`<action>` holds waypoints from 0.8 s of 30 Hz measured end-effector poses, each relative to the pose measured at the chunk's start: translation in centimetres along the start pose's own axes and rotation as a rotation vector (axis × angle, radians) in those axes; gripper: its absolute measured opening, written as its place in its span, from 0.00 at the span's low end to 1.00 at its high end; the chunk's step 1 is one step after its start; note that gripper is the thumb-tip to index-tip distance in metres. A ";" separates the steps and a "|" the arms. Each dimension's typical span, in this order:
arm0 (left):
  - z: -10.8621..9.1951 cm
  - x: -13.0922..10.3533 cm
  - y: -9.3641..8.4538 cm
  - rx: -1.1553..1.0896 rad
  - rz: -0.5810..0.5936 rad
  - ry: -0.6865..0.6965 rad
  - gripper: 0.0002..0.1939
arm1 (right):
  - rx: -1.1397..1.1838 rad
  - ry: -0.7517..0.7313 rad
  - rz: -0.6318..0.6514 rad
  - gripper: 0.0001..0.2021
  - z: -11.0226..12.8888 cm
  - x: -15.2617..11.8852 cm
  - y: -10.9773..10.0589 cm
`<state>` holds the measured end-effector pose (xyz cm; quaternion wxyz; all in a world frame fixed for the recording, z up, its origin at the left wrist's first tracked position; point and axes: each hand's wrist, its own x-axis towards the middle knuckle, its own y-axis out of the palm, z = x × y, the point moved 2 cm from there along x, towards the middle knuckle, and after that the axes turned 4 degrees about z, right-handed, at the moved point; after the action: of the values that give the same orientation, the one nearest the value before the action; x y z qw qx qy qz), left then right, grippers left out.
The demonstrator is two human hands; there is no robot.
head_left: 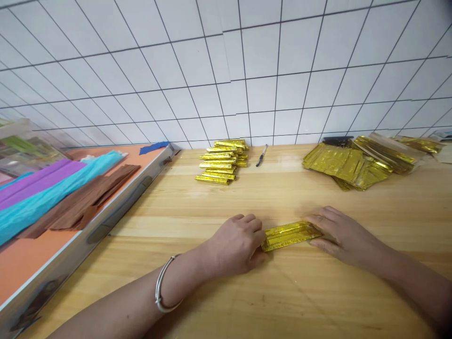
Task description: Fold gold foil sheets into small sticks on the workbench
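Observation:
A flat gold foil piece (291, 235) with creases along its length lies on the wooden table between my hands. My left hand (242, 242) has its fingers curled round the left end of the foil. At the right end, my right hand (335, 235) grips the foil between thumb and fingers. Several narrow folded gold strips (222, 162) are stacked near the wall. Farther right is a pile of flat gold foil sheets (348, 165).
A black pen (262, 156) lies by the wall on the wooden table (169, 282). At the left, an orange-topped tray with a raised edge (102, 226) bears brown (81, 202), turquoise (70, 183) and purple crepe paper (38, 181). A tiled wall stands behind.

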<state>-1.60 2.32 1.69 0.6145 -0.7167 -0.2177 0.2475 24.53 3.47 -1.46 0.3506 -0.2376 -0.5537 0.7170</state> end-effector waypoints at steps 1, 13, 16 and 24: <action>-0.2 0.0 0.2 0.018 -0.004 -0.008 0.09 | 0.014 0.011 -0.012 0.20 -0.1 -0.1 0.0; -0.1 -0.1 0.2 0.054 0.020 -0.040 0.07 | 0.081 -0.118 -0.086 0.07 0.1 -0.4 -0.6; -0.3 -0.2 0.4 0.088 -0.013 -0.065 0.09 | 0.084 -0.121 -0.101 0.07 -0.1 -0.3 -0.5; -1.0 -0.3 0.9 0.132 -0.026 -0.036 0.08 | 0.128 -0.127 -0.107 0.07 -0.2 -0.2 -0.7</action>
<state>-1.25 1.20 0.99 0.6596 -0.6671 -0.2215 0.2662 24.97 3.59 -0.91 0.3670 -0.1389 -0.5399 0.7446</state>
